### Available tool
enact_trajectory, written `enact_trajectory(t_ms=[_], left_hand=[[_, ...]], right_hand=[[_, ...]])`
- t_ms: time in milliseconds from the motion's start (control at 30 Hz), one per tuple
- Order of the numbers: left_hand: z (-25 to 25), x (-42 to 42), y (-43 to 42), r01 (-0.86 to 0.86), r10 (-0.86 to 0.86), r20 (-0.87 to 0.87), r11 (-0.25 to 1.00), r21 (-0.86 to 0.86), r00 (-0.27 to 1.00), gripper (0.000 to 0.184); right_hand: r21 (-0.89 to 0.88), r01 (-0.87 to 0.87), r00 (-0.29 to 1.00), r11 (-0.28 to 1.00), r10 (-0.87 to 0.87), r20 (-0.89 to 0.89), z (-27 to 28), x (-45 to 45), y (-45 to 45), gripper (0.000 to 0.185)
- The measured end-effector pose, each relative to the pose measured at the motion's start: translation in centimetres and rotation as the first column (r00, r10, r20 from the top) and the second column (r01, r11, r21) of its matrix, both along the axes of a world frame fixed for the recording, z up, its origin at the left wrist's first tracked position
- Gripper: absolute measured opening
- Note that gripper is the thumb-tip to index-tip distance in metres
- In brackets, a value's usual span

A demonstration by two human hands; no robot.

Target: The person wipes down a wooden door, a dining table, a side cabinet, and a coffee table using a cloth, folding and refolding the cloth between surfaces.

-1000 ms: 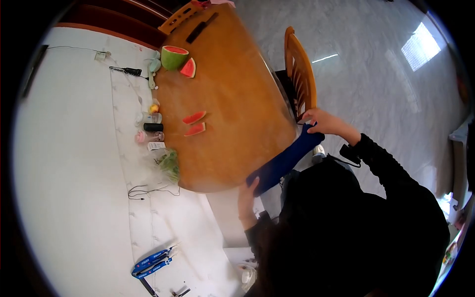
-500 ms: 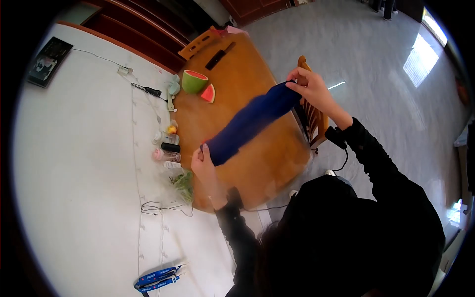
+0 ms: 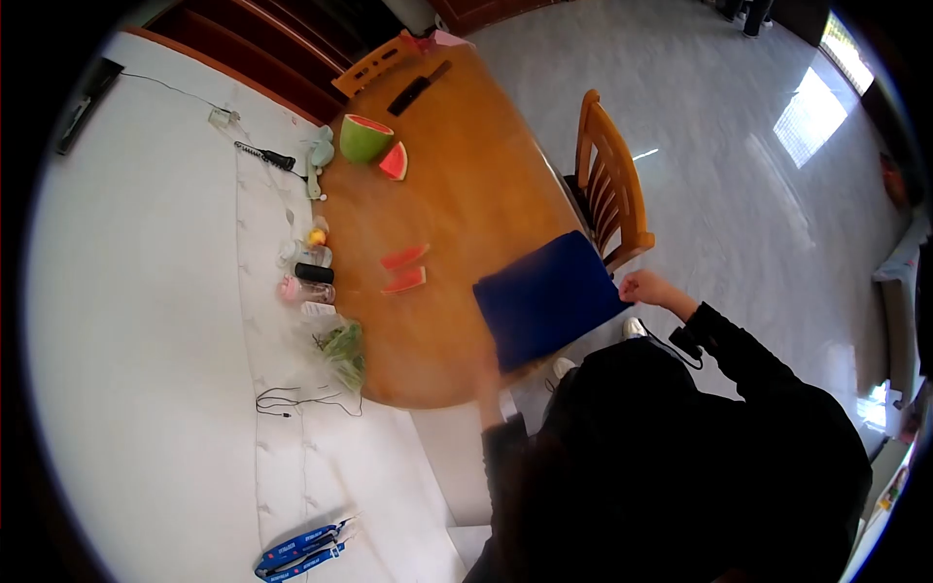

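Note:
A dark blue cloth (image 3: 549,299) is spread across the near right edge of the wooden table, partly over the edge. Its right corner is pinched in the fingers of my right hand (image 3: 649,288). Beside the cloth's lower left corner, my left hand (image 3: 490,374) is smeared by motion, so its grip on the cloth cannot be made out. Left of the cloth lie two thin watermelon slices (image 3: 404,281). Farther up the table are a large cut piece of watermelon (image 3: 363,141), a watermelon wedge (image 3: 394,162) and a dark-bladed knife (image 3: 413,94).
The wooden table (image 3: 457,185) stands against a white wall (image 3: 146,321). Bottles (image 3: 313,273), a bag of green vegetables (image 3: 342,348) and cables line its left side. A wooden chair (image 3: 612,185) is at the right. Another person's legs (image 3: 753,19) show far off.
The cloth was stretched above the table between both hands. Both hands have come down and nearer my body, and the cloth now lies wider at the table edge, uncovering the two slices.

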State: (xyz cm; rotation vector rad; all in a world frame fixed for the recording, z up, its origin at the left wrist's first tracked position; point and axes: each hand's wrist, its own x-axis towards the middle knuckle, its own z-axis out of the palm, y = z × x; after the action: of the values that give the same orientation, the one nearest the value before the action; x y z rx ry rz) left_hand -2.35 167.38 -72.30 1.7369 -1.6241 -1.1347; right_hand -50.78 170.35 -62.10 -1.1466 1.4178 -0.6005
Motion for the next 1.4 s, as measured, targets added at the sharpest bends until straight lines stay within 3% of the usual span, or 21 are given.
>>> enact_trajectory(t_ms=[33,67,133,167,233,267,367,400,433,467,500,567,600,633,667,700,733,767,1000,1167,1400], left_hand=[[-3.1,1.4,1.5,-0.036,0.048,-0.112,0.994,0.105,0.993,0.037],[-1.9,0.8,3.1,-0.034,0.047,-0.113,0.993,0.11,0.992,0.037],[0.4,-0.2,6.1,-0.07,0.267,-0.475,0.917,0.393,0.838,0.037],[0.0,0.2,6.6,0.034,0.024,-0.431,0.991,0.126,0.902,0.033],[-0.8,1.1,5.6,0.044,-0.014,-0.402,0.997,0.066,0.915,0.03],[0.2,1.1,4.4,0.058,-0.053,-0.368,0.998,0.004,0.928,0.027],[4.0,-0.1,-0.9,-0.085,0.116,-0.381,0.991,0.099,0.917,0.024],[7.5,-2.1,-2.0,-0.085,0.116,-0.384,0.992,0.096,0.916,0.024],[12.8,-5.0,-2.7,-0.164,0.17,-0.545,0.985,0.06,0.821,0.026],[15.7,-7.0,-3.6,-0.246,0.205,-0.69,0.968,0.039,0.695,0.028],[15.7,-8.0,-4.8,-0.244,0.203,-0.691,0.969,0.039,0.694,0.028],[14.7,-9.5,-6.5,0.05,-0.064,-0.258,0.997,-0.06,0.964,0.046],[11.4,-10.2,-7.0,0.158,-0.171,-0.062,0.972,-0.172,0.983,0.05],[8.2,-11.0,-7.2,0.283,-0.252,0.146,0.924,-0.259,0.956,0.054],[7.8,-11.7,-6.1,0.29,-0.26,0.145,0.921,-0.259,0.955,0.054],[7.6,-12.0,-4.2,0.434,-0.26,0.488,0.853,-0.289,0.834,0.058],[7.5,-12.1,-2.9,0.575,-0.195,0.767,0.775,-0.261,0.612,0.063],[7.2,-12.3,-2.6,0.586,-0.204,0.767,0.768,-0.26,0.609,0.063],[7.2,-11.5,-3.7,0.581,-0.363,0.666,0.803,-0.13,0.651,0.059],[7.2,-12.6,-6.0,0.568,-0.377,0.646,0.816,-0.108,0.664,0.056],[6.1,-16.2,-16.5,0.539,-0.297,0.7,0.829,-0.148,0.65,0.055]], right_hand=[[0.008,0.0,1.0,1.0,0.0,-0.001,-0.4,0.1,1.1,0.009],[0.083,-0.02,1.0,0.996,0.019,0.017,-0.9,0.1,2.0,0.008],[0.155,-0.04,0.999,0.987,0.034,0.036,-1.5,0.4,2.3,0.008],[0.153,-0.035,0.999,0.988,0.029,0.042,-1.4,0.6,2.0,0.007],[0.146,-0.033,0.999,0.989,0.027,0.044,-1.3,1.1,0.8,0.006],[0.029,0.038,0.999,0.999,-0.038,0.0,-0.9,1.6,-0.6,0.007],[-0.359,0.276,0.951,0.892,-0.306,-0.028,-0.1,3.2,-5.4,0.01],[-0.362,0.275,0.952,0.891,-0.306,-0.03,0.8,4.0,-7.0,0.01],[-0.417,0.383,0.904,0.824,-0.428,-0.016,2.1,5.0,-8.5,0.009],[-0.468,0.481,0.84,0.741,-0.542,0.005,2.9,5.9,-9.3,0.007],[-0.47,0.482,0.839,0.74,-0.544,0.003,2.5,7.0,-9.9,0.007],[-0.556,0.458,0.777,0.693,-0.616,-0.129,-0.2,9.1,-11.1,0.012],[-0.559,0.458,0.774,0.691,-0.619,-0.131,-0.9,9.9,-10.6,0.012],[-0.538,0.253,0.803,0.804,-0.485,-0.347,-1.7,11.3,-9.4,0.021],[-0.463,0.047,0.773,0.885,-0.326,-0.545,-2.3,12.7,-8.2,0.03],[-0.462,0.056,0.769,0.885,-0.333,-0.545,-2.8,13.4,-7.1,0.03],[-0.481,-0.091,0.679,0.872,-0.299,-0.671,-3.4,13.8,-6.0,0.04],[-0.471,-0.235,0.564,0.85,-0.276,-0.778,-3.3,14.2,-5.5,0.051],[-0.399,-0.24,0.591,0.885,-0.193,-0.783,-2.4,14.8,-3.5,0.058],[-0.333,-0.286,0.498,0.899,-0.157,-0.853,-2.2,15.1,-5.5,0.061],[-0.356,-0.334,0.575,0.873,-0.11,-0.811,-1.9,11.6,-16.1,0.064]])
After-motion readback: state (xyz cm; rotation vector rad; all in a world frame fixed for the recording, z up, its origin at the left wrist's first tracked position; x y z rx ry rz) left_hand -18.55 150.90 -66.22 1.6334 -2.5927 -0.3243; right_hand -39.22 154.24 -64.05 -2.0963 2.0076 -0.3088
